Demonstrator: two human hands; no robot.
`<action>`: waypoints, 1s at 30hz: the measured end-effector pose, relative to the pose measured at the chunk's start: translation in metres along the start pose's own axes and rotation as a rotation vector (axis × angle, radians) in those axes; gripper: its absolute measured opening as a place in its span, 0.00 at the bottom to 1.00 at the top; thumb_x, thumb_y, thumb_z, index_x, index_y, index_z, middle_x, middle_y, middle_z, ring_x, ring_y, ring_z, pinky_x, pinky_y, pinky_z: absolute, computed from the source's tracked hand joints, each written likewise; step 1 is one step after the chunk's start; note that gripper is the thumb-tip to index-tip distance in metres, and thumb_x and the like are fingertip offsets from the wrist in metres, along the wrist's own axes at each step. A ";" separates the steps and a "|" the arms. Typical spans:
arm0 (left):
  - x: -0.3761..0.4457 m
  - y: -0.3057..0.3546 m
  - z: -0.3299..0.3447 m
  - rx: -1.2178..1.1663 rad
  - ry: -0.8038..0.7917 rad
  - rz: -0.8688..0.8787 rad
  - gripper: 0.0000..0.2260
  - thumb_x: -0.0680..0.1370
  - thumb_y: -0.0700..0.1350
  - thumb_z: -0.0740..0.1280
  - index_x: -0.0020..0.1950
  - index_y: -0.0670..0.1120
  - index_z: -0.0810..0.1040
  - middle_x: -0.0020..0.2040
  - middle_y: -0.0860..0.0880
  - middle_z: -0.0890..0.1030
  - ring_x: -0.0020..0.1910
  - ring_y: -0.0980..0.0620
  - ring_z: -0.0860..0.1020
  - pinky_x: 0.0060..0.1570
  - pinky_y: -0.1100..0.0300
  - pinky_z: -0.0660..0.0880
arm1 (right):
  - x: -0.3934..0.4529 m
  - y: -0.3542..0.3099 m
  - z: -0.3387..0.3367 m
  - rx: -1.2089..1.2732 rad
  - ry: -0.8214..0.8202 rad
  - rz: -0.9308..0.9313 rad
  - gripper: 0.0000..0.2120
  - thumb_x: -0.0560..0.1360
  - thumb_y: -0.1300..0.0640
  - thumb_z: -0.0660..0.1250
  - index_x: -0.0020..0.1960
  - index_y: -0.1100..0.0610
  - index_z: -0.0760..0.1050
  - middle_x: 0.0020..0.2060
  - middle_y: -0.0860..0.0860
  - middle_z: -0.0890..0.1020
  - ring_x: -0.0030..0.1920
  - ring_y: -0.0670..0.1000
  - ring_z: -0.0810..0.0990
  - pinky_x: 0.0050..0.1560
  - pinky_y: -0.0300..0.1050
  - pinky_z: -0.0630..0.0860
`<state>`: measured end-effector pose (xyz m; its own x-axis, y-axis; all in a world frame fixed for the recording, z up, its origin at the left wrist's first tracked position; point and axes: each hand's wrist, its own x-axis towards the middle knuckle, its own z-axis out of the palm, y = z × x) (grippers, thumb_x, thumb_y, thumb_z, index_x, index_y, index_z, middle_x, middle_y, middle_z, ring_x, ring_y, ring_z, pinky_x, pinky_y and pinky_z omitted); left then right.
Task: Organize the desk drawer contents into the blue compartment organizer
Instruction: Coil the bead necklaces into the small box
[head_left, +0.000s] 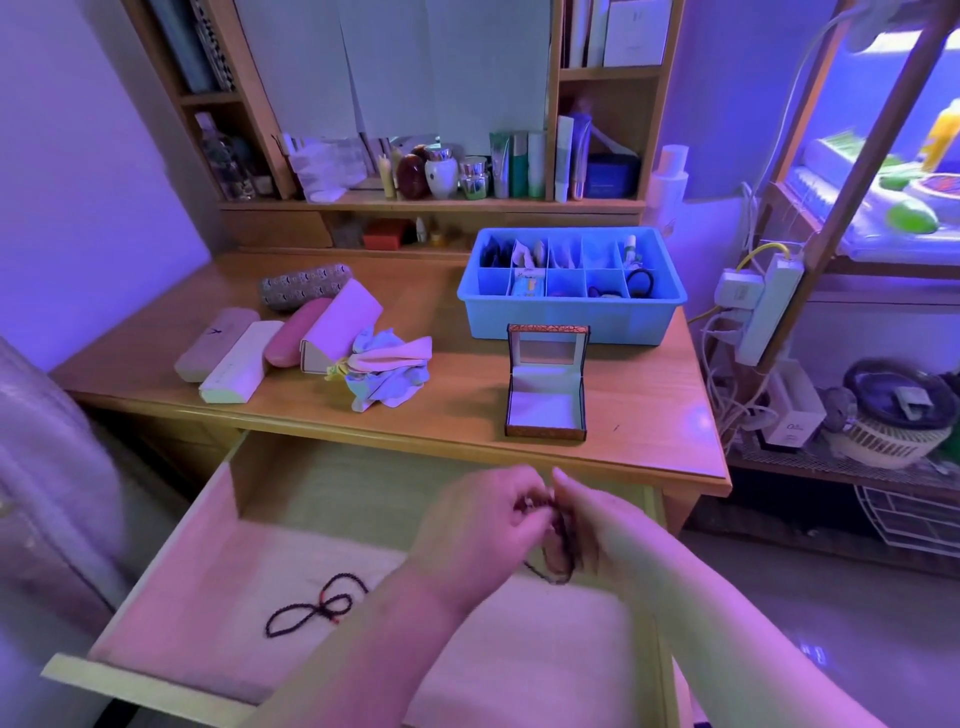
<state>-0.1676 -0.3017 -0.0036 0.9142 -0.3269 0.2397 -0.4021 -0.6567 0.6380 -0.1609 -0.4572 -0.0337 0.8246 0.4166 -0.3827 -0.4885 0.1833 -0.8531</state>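
Above the open drawer (218, 571), the left hand (478, 525) and right hand (587, 525) pinch a dark bead string (558, 551), seemingly gathering it; its loop hangs downward. A second bead strand (317, 605) lies lengthwise left-to-right on the drawer floor. The blue organizer (571, 312) waits on the tabletop (457, 410).
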 end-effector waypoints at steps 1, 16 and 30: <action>0.007 -0.002 -0.002 -0.063 0.049 -0.079 0.06 0.70 0.51 0.68 0.37 0.51 0.76 0.28 0.58 0.78 0.27 0.60 0.70 0.28 0.64 0.66 | -0.002 0.001 -0.001 -0.003 -0.030 0.017 0.16 0.70 0.42 0.68 0.35 0.55 0.76 0.24 0.50 0.68 0.24 0.48 0.63 0.26 0.37 0.64; -0.036 -0.055 0.039 -0.996 0.205 -0.789 0.05 0.78 0.41 0.63 0.43 0.46 0.76 0.26 0.52 0.72 0.27 0.53 0.75 0.29 0.65 0.74 | 0.007 0.009 -0.021 0.670 0.517 -0.066 0.12 0.81 0.57 0.56 0.45 0.60 0.75 0.28 0.52 0.81 0.27 0.50 0.77 0.40 0.44 0.72; 0.010 -0.011 0.012 -1.053 -0.203 -0.519 0.10 0.75 0.38 0.67 0.56 0.46 0.78 0.40 0.50 0.80 0.39 0.55 0.77 0.45 0.60 0.75 | -0.010 -0.010 -0.003 0.118 -0.044 -0.067 0.01 0.71 0.65 0.64 0.42 0.61 0.73 0.24 0.51 0.65 0.25 0.47 0.64 0.29 0.37 0.66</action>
<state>-0.1544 -0.3063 -0.0165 0.8922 -0.3511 -0.2841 0.3399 0.1079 0.9343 -0.1632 -0.4659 -0.0231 0.8445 0.4383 -0.3076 -0.4648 0.3148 -0.8276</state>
